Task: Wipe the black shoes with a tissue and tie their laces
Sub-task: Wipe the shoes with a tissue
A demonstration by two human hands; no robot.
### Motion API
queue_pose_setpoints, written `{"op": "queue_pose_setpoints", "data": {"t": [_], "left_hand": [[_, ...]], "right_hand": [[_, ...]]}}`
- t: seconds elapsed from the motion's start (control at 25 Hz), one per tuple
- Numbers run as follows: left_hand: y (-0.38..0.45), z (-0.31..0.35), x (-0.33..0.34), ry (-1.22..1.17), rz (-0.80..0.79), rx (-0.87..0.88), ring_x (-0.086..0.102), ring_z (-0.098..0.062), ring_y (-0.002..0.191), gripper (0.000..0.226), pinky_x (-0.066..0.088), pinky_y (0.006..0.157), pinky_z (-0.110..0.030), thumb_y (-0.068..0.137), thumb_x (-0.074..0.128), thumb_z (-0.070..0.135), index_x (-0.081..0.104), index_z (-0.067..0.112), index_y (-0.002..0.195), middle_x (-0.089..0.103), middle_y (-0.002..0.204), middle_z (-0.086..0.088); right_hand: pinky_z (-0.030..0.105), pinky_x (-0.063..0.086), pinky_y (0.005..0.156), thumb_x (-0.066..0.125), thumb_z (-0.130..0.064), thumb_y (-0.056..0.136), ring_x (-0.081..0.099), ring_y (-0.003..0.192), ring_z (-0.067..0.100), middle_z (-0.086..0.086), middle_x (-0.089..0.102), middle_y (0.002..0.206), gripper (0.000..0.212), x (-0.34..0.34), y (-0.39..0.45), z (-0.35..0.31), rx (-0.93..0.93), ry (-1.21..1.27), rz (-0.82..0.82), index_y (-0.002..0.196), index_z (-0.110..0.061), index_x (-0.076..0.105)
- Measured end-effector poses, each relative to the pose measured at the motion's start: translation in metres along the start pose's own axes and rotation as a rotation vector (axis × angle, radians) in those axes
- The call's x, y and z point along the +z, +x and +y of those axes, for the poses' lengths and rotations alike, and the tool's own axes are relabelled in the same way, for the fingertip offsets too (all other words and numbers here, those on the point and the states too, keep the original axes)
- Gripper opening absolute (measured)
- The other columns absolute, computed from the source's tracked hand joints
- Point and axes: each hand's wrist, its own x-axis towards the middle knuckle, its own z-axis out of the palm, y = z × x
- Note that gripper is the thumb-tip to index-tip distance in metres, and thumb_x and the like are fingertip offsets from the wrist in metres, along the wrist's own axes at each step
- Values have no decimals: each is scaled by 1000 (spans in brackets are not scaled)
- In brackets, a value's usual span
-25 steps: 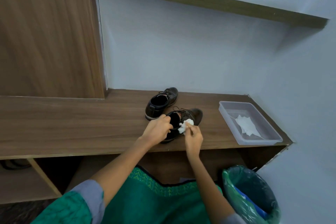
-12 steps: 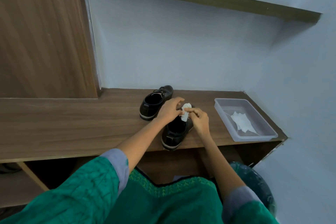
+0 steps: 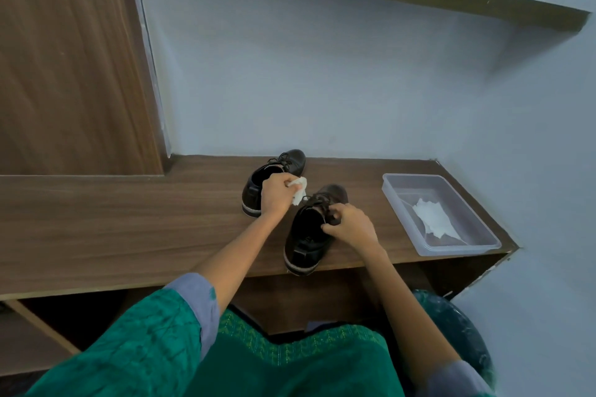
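Holding the near shoe (image 3: 306, 235) by its collar helps; your right hand (image 3: 351, 227) pinches it. Left hand (image 3: 274, 195) grips the tissue (image 3: 298, 190), so wipe gently.

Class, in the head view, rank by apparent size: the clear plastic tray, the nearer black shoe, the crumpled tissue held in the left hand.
1. Clear plastic tray
2. Nearer black shoe, partly hidden by the right hand
3. Crumpled white tissue, partly inside the left hand
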Motion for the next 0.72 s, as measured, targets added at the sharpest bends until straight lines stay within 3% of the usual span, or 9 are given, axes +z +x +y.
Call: {"op": "queue_pose_setpoints", "data": {"t": [0.12,0.28,0.36,0.56,0.72], "left_hand": [[-2,-11,9,-40,14,-38,66,-23,93,17,51,80,-32,85,62,12,72,9,99,72,96,-12],[1,-18,24,-40,21,-33,58,-27,113,31,45,97,-32,89,48,-2,65,4,114,66,116,-16],[7,-18,30,-47,41,-52,58,-26,114,32,43,97,-30,89,47,-3,65,5,114,66,117,-15],[34,-3,49,-16,37,-87,61,-25,104,27,46,84,-28,87,56,7,66,10,111,68,108,-13],[58,8,59,122,24,-61,61,-31,103,25,48,83,-36,88,50,7,68,10,106,67,108,-16]], "right_hand": [[26,43,84,62,-23,83,57,108,19,3,62,117,40,-10,7,11,-36,47,15,122,-19,59],[30,43,97,62,-14,86,55,117,20,3,61,127,37,-20,15,34,-36,107,-1,123,-17,60],[29,41,100,64,-15,85,54,120,20,4,61,127,37,-21,18,41,-43,128,4,122,-15,61],[20,39,87,65,-32,86,55,107,13,-1,60,123,40,-25,9,49,30,259,82,123,-19,60],[25,42,94,61,-49,83,51,118,12,-4,55,128,55,-15,-18,50,53,383,60,130,-23,52]]}}
